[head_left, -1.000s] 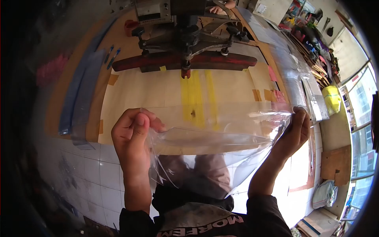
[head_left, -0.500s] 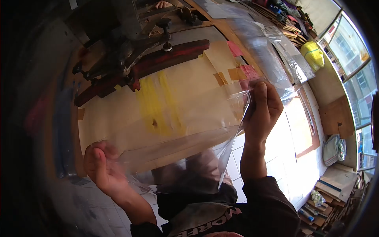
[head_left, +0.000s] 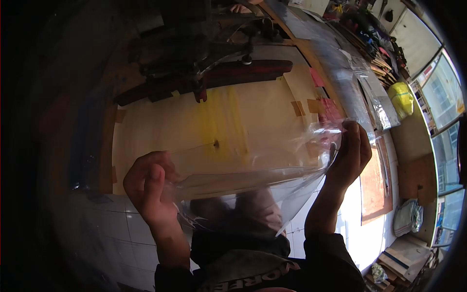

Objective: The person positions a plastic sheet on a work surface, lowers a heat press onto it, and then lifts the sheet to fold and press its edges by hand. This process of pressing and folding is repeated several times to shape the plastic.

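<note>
A clear plastic sheet point(head_left: 243, 182) is stretched between my two hands over the near part of a cream work surface point(head_left: 160, 126). My left hand point(head_left: 152, 187) pinches its left end, thumb against fingers, near the front edge of that surface. At the other end, my right hand point(head_left: 349, 153) grips the sheet's upper right corner, with the thumb side partly hidden. The sheet sags toward my lap, and its lower edge hangs in folds. Through it show a yellow streaked band point(head_left: 224, 124) and a small dark spot on the surface.
Beyond the sheet stands a dark machine with a red-brown bar point(head_left: 245, 73) across the surface. Pink tape point(head_left: 332, 109) and brown tape mark the right side. Further right lie plastic sheets, a yellow bag point(head_left: 401, 100) and stacked boards point(head_left: 406, 258). Another person's hand point(head_left: 240, 9) shows at the top.
The view has shifted, so the machine and surface appear further right. My left hand has moved slightly inward over the surface's front edge. The sheet stays in both hands, its folds changed.
</note>
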The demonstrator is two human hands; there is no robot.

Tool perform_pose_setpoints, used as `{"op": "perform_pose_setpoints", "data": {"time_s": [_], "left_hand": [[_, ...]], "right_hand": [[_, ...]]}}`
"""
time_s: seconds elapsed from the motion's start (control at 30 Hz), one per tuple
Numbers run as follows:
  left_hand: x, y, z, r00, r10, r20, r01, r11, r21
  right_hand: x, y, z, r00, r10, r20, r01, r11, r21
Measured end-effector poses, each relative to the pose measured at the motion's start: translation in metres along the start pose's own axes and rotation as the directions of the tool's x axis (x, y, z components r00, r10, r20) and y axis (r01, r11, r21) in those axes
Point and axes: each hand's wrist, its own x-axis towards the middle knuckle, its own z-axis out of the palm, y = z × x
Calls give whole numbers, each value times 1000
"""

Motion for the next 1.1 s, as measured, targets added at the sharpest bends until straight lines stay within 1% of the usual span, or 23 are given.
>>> {"op": "perform_pose_setpoints", "data": {"time_s": [0.03,0.07,0.1,0.13,0.17,0.23,0.3,0.37,0.4,0.43,0.47,0.5,0.57,0.6,0.67,0.7,0.77,0.83,0.9,0.97,1.03,1.07,1.1], "left_hand": [[1,2,-1,999,-2,38,3,1000,-27],[1,5,-3,1000,11,12,-10,1000,-23],[0,8,-5,995,-5,105,11,998,-55],[-2,12,-7,981,-22,191,38,996,-83],[-3,15,-8,989,-23,147,35,996,-80],[-4,23,-9,974,-69,214,102,984,-145],[-3,26,-10,978,-18,208,46,990,-133],[-3,24,-14,985,4,174,18,992,-125],[-2,22,-16,981,43,188,-26,995,-93],[-2,21,-17,975,80,209,-68,996,-64],[-4,23,-18,983,34,179,-26,998,-49],[-4,23,-19,984,37,173,-28,998,-56],[-4,24,-22,985,39,166,-32,999,-44],[-3,24,-24,986,38,162,-31,998,-46],[-1,22,-28,976,90,198,-88,996,-18],[-1,22,-28,976,84,200,-81,996,-22],[-2,23,-26,987,38,153,-27,997,-75],[-2,21,-25,986,33,160,-14,993,-119],[-2,24,-22,997,37,62,-27,987,-158],[-2,22,-26,992,70,101,-54,987,-154],[-5,25,-25,998,34,56,-25,989,-143],[-5,23,-25,995,79,65,-70,987,-142],[-6,22,-25,994,79,80,-67,987,-147]], "right_hand": [[0,-1,3,999,-51,-16,51,998,27],[0,-2,-3,999,-29,13,29,1000,-8],[-1,-3,-3,997,-67,24,68,997,-47],[-1,-6,-4,998,-60,6,60,995,-75],[-2,-10,-4,999,-49,-6,48,993,-106],[-4,-15,-2,992,-114,-53,104,981,-162],[-4,-18,-7,983,-155,-100,120,948,-295],[-6,-21,-5,975,-195,-107,155,941,-300],[-8,-21,-1,977,-194,-87,161,943,-293],[-9,-22,2,971,-213,-108,180,950,-256],[-10,-23,3,963,-235,-133,202,954,-222],[-10,-24,4,962,-241,-126,210,952,-223],[-12,-25,6,954,-273,-124,227,929,-293],[-12,-23,6,954,-273,-120,229,928,-295],[-12,-23,7,949,-298,-106,262,929,-262],[-13,-23,7,948,-299,-106,262,927,-270],[-19,-30,14,965,-242,-96,212,945,-249],[-21,-31,14,963,-256,-81,232,945,-233],[-24,-32,17,962,-260,-82,241,951,-195],[-30,-38,22,961,-256,-100,235,955,-183],[-32,-41,22,972,-213,-98,195,966,-168],[-30,-39,21,966,-231,-119,210,963,-167],[-29,-37,19,962,-237,-133,213,962,-172]]}}
